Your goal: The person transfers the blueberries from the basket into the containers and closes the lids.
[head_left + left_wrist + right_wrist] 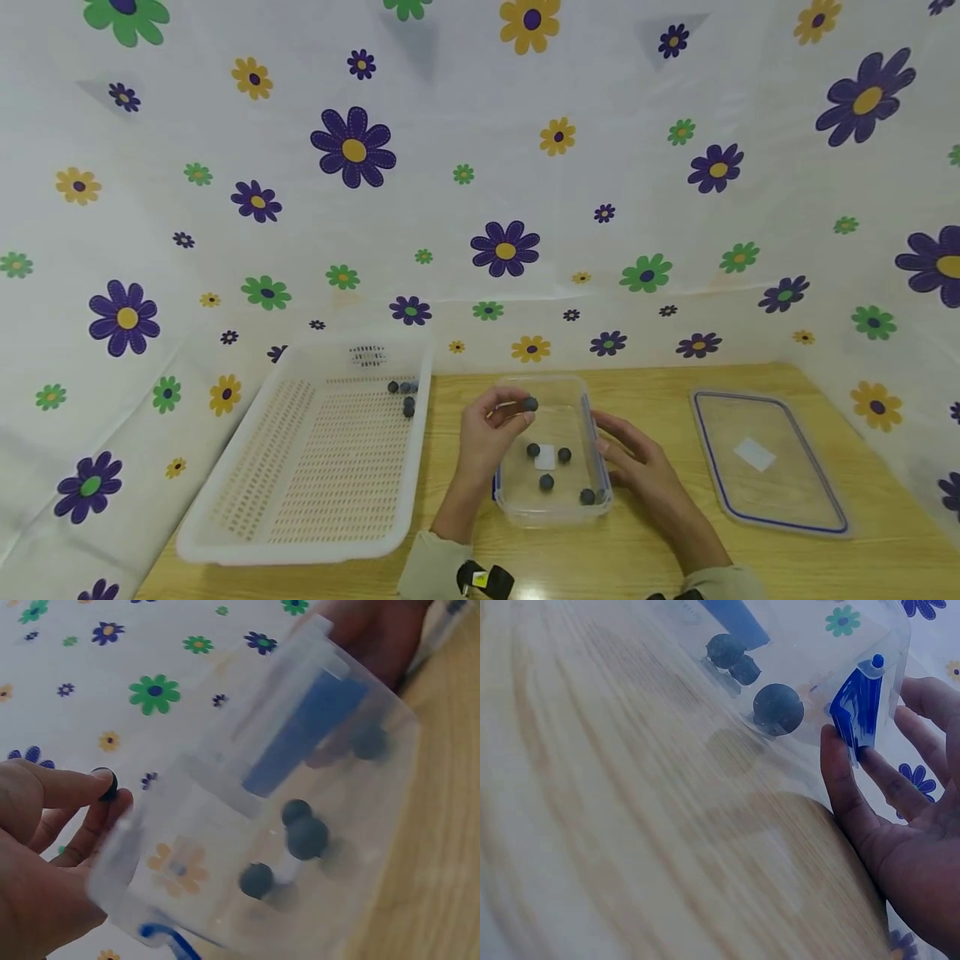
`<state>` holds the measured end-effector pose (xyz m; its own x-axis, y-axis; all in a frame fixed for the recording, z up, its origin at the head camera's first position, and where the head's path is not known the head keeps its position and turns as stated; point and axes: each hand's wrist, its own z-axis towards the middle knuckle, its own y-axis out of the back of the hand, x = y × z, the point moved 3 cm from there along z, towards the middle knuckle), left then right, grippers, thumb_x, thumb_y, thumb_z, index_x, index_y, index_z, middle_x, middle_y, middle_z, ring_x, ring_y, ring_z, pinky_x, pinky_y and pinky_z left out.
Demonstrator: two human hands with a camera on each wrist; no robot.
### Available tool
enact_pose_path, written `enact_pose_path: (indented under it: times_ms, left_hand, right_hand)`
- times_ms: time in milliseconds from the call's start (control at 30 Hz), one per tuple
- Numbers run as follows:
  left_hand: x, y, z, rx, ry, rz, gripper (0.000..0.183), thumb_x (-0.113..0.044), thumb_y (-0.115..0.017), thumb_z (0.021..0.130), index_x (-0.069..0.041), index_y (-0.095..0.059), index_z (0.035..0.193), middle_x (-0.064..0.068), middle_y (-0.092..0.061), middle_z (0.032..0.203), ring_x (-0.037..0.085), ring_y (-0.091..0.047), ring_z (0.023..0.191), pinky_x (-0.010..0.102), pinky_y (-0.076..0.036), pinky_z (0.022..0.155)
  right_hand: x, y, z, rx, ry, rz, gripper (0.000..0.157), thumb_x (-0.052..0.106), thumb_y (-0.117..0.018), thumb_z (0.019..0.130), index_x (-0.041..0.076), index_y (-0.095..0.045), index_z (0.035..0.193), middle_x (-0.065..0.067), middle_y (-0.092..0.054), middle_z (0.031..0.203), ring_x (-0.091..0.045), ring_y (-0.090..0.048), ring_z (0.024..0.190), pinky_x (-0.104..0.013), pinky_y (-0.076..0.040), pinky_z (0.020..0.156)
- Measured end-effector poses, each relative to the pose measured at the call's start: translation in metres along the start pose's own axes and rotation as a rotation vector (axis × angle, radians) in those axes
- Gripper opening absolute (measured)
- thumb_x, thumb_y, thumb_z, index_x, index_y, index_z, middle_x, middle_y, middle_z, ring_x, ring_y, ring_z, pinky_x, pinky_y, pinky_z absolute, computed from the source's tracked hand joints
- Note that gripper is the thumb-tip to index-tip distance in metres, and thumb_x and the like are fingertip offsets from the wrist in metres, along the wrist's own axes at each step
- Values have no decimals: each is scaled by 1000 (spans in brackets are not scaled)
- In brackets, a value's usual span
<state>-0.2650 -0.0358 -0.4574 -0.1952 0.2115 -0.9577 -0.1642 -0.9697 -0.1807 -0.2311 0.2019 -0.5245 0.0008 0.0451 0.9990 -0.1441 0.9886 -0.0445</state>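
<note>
A blueberry point(530, 404) is pinched between the thumb and fingertips of my left hand point(486, 429), over the far left part of a clear plastic container point(543, 510). Several more blueberries point(547, 482) lie on the container's floor around a white square label. My right hand point(637, 462) rests at the container's right wall, its fingers point(840, 769) loosely spread and touching near the blue latch point(857, 709). From the left wrist, the pinched blueberry point(109, 784) shows just outside the container's tilted-looking outline.
To the left stands a white perforated basket point(300, 550), with several blueberries point(408, 402) gathered in its far right corner. A clear lid point(772, 462) with a blue seal lies on the wooden table point(645, 567) at the right. Flower-printed sheeting point(450, 225) rises behind and at both sides.
</note>
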Motion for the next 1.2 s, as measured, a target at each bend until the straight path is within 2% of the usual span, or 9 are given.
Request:
enact_pose_path:
  times_ms: [100, 200, 300, 400, 633, 800, 1000, 1200]
  left_hand:
    - [8, 0, 0, 6, -14, 22, 25, 15, -71, 87, 10, -67, 111, 25, -66, 112, 40, -68, 106, 27, -58, 85]
    - [10, -1, -1, 21, -47, 106, 24, 14, -72, 87, 7, -69, 109, 23, -69, 109, 38, -69, 104, 30, -58, 88]
    - [12, -3, -2, 35, -71, 194, 24, 13, -73, 86, 3, -71, 108, 19, -71, 106, 35, -70, 104, 36, -57, 92]
    - [13, -4, -2, 36, -89, 235, 23, 11, -74, 87, 1, -72, 107, 17, -72, 105, 34, -70, 103, 44, -55, 95]
    - [11, -10, -4, 112, -115, 353, 21, 12, -74, 87, 2, -72, 105, 15, -73, 104, 36, -69, 103, 55, -53, 96]
    - [12, -11, -5, 130, -138, 404, 22, 9, -76, 87, -3, -74, 105, 9, -73, 104, 32, -70, 101, 53, -53, 96]
    - [12, -11, -5, 144, -141, 431, 24, 11, -77, 85, -2, -74, 105, 14, -72, 105, 31, -68, 101, 54, -53, 95]
    - [12, -11, -5, 141, -141, 440, 23, 12, -76, 85, 0, -73, 105, 15, -72, 105, 31, -69, 101, 53, -54, 95]
  right_hand:
    - [-1, -1, 0, -4, 0, 6, 51, 24, -59, 106, 13, -45, 154, -13, -37, 161, -29, -60, 124, -46, -59, 88]
    - [-1, -1, 0, -2, -4, 3, 52, 24, -59, 106, 13, -45, 155, -13, -37, 161, -27, -61, 124, -46, -59, 88]
    - [0, 0, -1, -2, -9, -2, 52, 25, -59, 106, 13, -44, 155, -14, -36, 161, -26, -61, 123, -46, -59, 88]
    - [1, 0, 0, 3, -6, -4, 52, 25, -58, 106, 12, -44, 155, -15, -36, 161, -27, -61, 124, -45, -59, 88]
    - [0, 0, 0, 9, 7, -12, 51, 25, -58, 107, 14, -45, 155, -13, -36, 161, -31, -60, 125, -45, -59, 88]
    - [1, 1, -1, 5, 2, -22, 51, 26, -58, 106, 14, -45, 154, -13, -36, 162, -28, -61, 125, -45, -59, 88]
    - [2, 0, 0, 0, 0, -35, 52, 27, -58, 106, 13, -45, 154, -15, -35, 162, -27, -60, 124, -44, -59, 87]
    - [3, -1, 1, 5, 6, -28, 52, 25, -58, 107, 11, -44, 154, -16, -35, 162, -32, -59, 126, -43, -59, 88]
